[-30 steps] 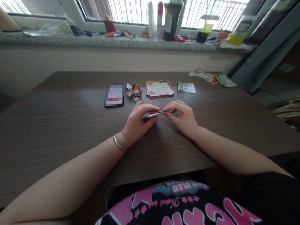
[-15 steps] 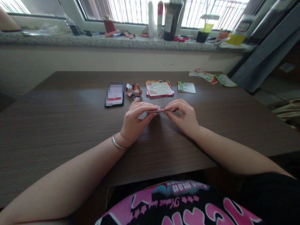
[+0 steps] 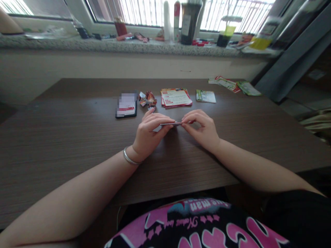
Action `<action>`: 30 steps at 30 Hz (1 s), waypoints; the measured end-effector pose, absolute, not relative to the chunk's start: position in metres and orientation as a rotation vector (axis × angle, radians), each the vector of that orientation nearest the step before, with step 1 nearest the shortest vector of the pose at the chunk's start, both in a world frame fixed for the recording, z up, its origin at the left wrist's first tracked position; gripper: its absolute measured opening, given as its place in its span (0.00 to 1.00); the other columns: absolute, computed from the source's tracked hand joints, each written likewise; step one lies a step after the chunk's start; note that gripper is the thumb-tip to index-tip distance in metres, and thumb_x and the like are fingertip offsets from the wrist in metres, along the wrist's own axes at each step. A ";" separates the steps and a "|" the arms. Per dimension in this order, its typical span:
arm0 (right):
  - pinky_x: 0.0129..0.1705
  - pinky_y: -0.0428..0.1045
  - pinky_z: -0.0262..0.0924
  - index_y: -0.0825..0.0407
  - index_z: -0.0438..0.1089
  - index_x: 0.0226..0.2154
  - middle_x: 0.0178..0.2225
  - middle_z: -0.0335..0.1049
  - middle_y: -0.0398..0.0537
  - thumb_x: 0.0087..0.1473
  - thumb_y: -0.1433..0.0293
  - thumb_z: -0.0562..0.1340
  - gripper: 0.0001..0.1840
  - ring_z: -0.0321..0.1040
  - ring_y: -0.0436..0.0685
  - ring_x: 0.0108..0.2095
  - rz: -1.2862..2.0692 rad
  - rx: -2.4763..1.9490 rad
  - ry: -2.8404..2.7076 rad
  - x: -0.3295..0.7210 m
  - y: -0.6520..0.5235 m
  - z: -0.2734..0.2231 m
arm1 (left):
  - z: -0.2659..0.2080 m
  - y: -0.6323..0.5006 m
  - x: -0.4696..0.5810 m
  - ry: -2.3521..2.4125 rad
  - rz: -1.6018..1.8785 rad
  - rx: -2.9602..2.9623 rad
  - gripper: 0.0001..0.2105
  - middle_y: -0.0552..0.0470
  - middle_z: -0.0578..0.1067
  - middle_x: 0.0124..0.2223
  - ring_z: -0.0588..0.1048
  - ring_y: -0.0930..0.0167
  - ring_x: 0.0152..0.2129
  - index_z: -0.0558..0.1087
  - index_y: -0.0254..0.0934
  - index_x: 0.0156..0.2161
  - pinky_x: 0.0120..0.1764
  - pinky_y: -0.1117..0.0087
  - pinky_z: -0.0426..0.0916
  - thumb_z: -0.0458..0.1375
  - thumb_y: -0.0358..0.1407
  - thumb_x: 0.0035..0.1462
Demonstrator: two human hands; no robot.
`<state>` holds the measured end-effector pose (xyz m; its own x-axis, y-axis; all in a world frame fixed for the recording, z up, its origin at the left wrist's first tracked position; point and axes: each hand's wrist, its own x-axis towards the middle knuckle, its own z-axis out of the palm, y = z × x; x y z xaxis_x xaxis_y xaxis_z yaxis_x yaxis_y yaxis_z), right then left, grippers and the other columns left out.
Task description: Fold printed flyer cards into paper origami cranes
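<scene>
Between my two hands, seen almost edge-on just above the table point(image 3: 178, 162), is a thin flat folded paper point(image 3: 177, 123). My left hand point(image 3: 153, 129) pinches its left side, thumb below and fingers across the top. At the right edge, the thumb and fingertips of my right hand point(image 3: 201, 127) are pressed together on it. The printed faces of the paper cannot be made out. Beyond my fingers lie a stack of red-bordered printed leaflets point(image 3: 176, 97) and a smaller green-and-white leaflet stack point(image 3: 206, 96).
A phone point(image 3: 126, 105) lies beyond my left hand, with crumpled orange-brown wrappers point(image 3: 148, 99) beside it. More leaflets point(image 3: 229, 84) are spread at the back right corner. Bottles, a dark container point(image 3: 190, 24) and small items crowd the stone windowsill point(image 3: 144, 47).
The folded paper has tilted slightly and flattened, so its reddish top surface shows less. Both hands stay in nearly the same place.
</scene>
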<state>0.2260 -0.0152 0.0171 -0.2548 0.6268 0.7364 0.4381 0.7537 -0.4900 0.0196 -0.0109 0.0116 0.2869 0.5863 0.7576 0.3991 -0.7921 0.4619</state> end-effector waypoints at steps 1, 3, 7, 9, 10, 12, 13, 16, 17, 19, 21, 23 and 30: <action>0.37 0.52 0.65 0.47 0.71 0.30 0.32 0.75 0.45 0.54 0.68 0.64 0.02 0.70 0.54 0.36 0.229 -0.820 -1.896 0.226 -0.016 0.018 | 0.012 -0.011 0.020 0.925 1.506 2.368 0.04 0.55 0.81 0.38 0.79 0.71 0.37 0.76 0.42 0.38 0.61 0.56 0.59 0.60 0.37 0.60; 0.37 0.52 0.65 0.47 0.71 0.30 0.32 0.75 0.44 0.54 0.68 0.64 0.03 0.70 0.54 0.36 0.237 -0.827 -1.893 0.226 -0.016 0.018 | 0.012 -0.012 0.020 0.945 1.489 2.367 0.05 0.54 0.81 0.38 0.79 0.71 0.37 0.76 0.42 0.38 0.61 0.56 0.58 0.59 0.37 0.60; 0.36 0.51 0.65 0.48 0.70 0.29 0.31 0.75 0.44 0.54 0.68 0.65 0.04 0.70 0.54 0.35 0.233 -0.820 -1.893 0.225 -0.016 0.018 | 0.011 -0.012 0.021 0.923 1.488 2.380 0.04 0.53 0.81 0.39 0.78 0.71 0.37 0.76 0.41 0.39 0.61 0.56 0.58 0.59 0.36 0.60; 0.37 0.51 0.65 0.48 0.69 0.28 0.31 0.74 0.44 0.54 0.67 0.65 0.05 0.70 0.54 0.35 0.231 -0.814 -1.888 0.224 -0.016 0.018 | 0.011 -0.012 0.021 0.905 1.484 2.390 0.04 0.53 0.81 0.39 0.78 0.71 0.37 0.76 0.41 0.39 0.61 0.56 0.57 0.59 0.35 0.60; 0.37 0.51 0.65 0.48 0.69 0.28 0.31 0.74 0.44 0.54 0.67 0.65 0.05 0.70 0.54 0.35 0.231 -0.811 -1.883 0.224 -0.016 0.018 | 0.010 -0.011 0.021 0.901 1.484 2.392 0.04 0.53 0.81 0.39 0.78 0.71 0.37 0.76 0.41 0.39 0.61 0.56 0.57 0.59 0.34 0.60; 0.36 0.51 0.65 0.48 0.69 0.28 0.30 0.74 0.44 0.54 0.68 0.65 0.05 0.70 0.54 0.35 0.229 -0.799 -1.881 0.224 -0.016 0.017 | 0.010 -0.011 0.021 0.895 1.484 2.396 0.04 0.53 0.81 0.39 0.78 0.71 0.37 0.76 0.41 0.39 0.61 0.56 0.57 0.59 0.34 0.60; 0.36 0.51 0.65 0.48 0.69 0.29 0.30 0.74 0.44 0.54 0.68 0.65 0.05 0.70 0.53 0.35 0.227 -0.791 -1.882 0.224 -0.016 0.017 | 0.009 -0.011 0.021 0.887 1.483 2.401 0.04 0.53 0.81 0.39 0.78 0.71 0.37 0.76 0.41 0.39 0.61 0.56 0.57 0.58 0.34 0.60; 0.36 0.51 0.64 0.48 0.70 0.29 0.30 0.74 0.44 0.53 0.68 0.66 0.04 0.69 0.53 0.34 0.223 -0.779 -1.895 0.223 -0.016 0.018 | 0.009 -0.011 0.021 0.866 1.468 2.417 0.05 0.54 0.81 0.39 0.78 0.71 0.37 0.76 0.41 0.40 0.61 0.56 0.57 0.58 0.34 0.61; 0.37 0.52 0.64 0.48 0.70 0.28 0.31 0.74 0.44 0.53 0.68 0.65 0.04 0.69 0.53 0.34 0.221 -0.782 -1.900 0.223 -0.016 0.018 | 0.010 -0.012 0.021 0.869 1.457 2.421 0.05 0.54 0.81 0.39 0.78 0.71 0.38 0.76 0.42 0.40 0.61 0.56 0.57 0.58 0.34 0.61; 0.38 0.52 0.64 0.47 0.70 0.28 0.31 0.74 0.43 0.54 0.69 0.65 0.04 0.69 0.54 0.34 0.210 -0.789 -1.915 0.223 -0.017 0.019 | 0.010 -0.013 0.021 0.888 1.435 2.419 0.04 0.54 0.81 0.40 0.78 0.71 0.38 0.76 0.42 0.40 0.61 0.56 0.57 0.59 0.34 0.60; 0.39 0.53 0.64 0.47 0.70 0.28 0.30 0.74 0.43 0.54 0.69 0.65 0.04 0.69 0.54 0.34 0.186 -0.780 -1.926 0.223 -0.017 0.019 | 0.011 -0.014 0.022 0.888 1.428 2.410 0.04 0.53 0.81 0.40 0.78 0.70 0.39 0.75 0.42 0.40 0.62 0.55 0.56 0.60 0.36 0.59; 0.40 0.53 0.64 0.47 0.70 0.28 0.30 0.74 0.43 0.54 0.69 0.65 0.04 0.69 0.54 0.34 0.159 -0.766 -1.933 0.222 -0.018 0.019 | 0.012 -0.015 0.022 0.875 1.446 2.388 0.04 0.54 0.81 0.39 0.79 0.70 0.38 0.75 0.42 0.39 0.62 0.55 0.56 0.61 0.36 0.58; 0.39 0.52 0.64 0.47 0.71 0.31 0.32 0.74 0.44 0.53 0.70 0.65 0.02 0.69 0.54 0.36 0.166 -0.826 -1.945 0.223 -0.017 0.017 | 0.011 -0.015 0.024 0.881 1.510 2.259 0.02 0.54 0.81 0.37 0.79 0.70 0.37 0.75 0.42 0.35 0.60 0.53 0.59 0.61 0.36 0.59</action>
